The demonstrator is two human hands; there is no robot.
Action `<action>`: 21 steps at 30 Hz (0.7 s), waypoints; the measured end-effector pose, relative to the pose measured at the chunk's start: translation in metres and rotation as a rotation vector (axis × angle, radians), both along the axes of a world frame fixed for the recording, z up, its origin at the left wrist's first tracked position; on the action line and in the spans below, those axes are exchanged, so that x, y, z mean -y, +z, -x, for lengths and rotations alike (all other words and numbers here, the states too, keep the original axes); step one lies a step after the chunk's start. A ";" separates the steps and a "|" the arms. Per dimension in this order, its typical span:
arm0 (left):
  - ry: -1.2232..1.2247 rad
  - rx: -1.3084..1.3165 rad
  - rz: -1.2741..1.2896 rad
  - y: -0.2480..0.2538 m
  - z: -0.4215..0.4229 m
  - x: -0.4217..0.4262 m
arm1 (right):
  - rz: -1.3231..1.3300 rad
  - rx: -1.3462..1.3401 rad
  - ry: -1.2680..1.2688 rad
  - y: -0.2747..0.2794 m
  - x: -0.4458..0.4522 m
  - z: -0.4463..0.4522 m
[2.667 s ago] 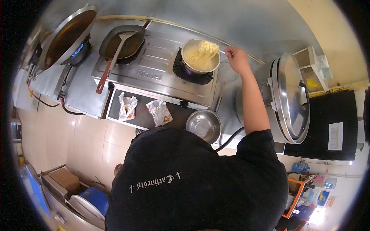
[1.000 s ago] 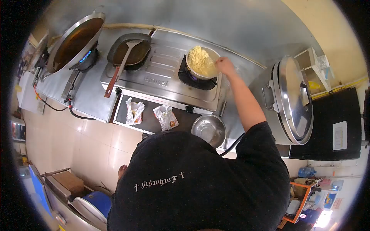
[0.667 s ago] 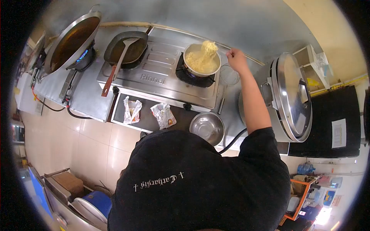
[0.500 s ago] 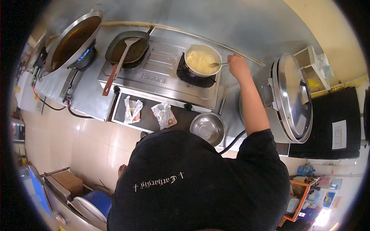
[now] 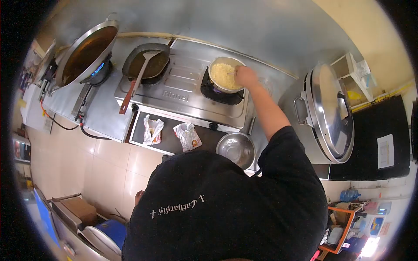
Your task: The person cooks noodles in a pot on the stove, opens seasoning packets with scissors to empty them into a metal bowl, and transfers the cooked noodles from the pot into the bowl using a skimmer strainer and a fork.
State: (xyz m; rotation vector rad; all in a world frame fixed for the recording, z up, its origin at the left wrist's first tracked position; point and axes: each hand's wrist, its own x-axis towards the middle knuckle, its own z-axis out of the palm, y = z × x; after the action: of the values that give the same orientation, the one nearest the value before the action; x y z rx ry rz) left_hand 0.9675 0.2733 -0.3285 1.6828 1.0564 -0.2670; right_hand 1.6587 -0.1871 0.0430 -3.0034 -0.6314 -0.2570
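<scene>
My right hand (image 5: 246,77) is closed on a fork (image 5: 231,73) over the right side of a pot. Pale yellow noodles (image 5: 222,76) fill the pot (image 5: 214,63), which rests on the right burner of the silver gas stove (image 5: 178,106). Only a small part of my left hand (image 5: 139,197) shows at the left edge of the black shirt, low beside the body. Its fingers are mostly hidden.
A square pan (image 5: 138,49) with a spatula (image 5: 140,74) sits on the left burner. Farther left is a wok (image 5: 82,56) over blue flame. Torn packets (image 5: 187,136) and a metal bowl (image 5: 235,149) lie in front; a large lidded pot (image 5: 327,113) stands right.
The lifted noodles are back down in the pot. My right hand has moved left, from beside the pot to over its rim, with the fork. The view has shifted slightly.
</scene>
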 end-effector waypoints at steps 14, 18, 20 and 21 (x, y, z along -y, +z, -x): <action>-0.199 -0.064 -0.138 -0.010 0.011 0.005 | -0.023 0.255 0.303 0.060 0.048 0.089; -0.413 0.038 -0.279 -0.016 0.012 -0.009 | 0.125 0.231 0.110 0.059 0.057 0.102; -0.846 0.371 -0.730 -0.024 0.008 -0.022 | 0.150 0.174 0.094 0.047 0.060 0.105; -0.903 0.434 -0.857 -0.027 0.000 -0.027 | -0.028 0.264 0.015 0.041 0.064 0.107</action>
State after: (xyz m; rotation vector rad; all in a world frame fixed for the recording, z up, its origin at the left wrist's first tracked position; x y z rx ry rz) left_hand 0.9670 0.3007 -0.3559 2.7668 -0.0275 0.0137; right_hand 1.5513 -0.2510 0.0843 -2.9605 -0.6624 -0.6637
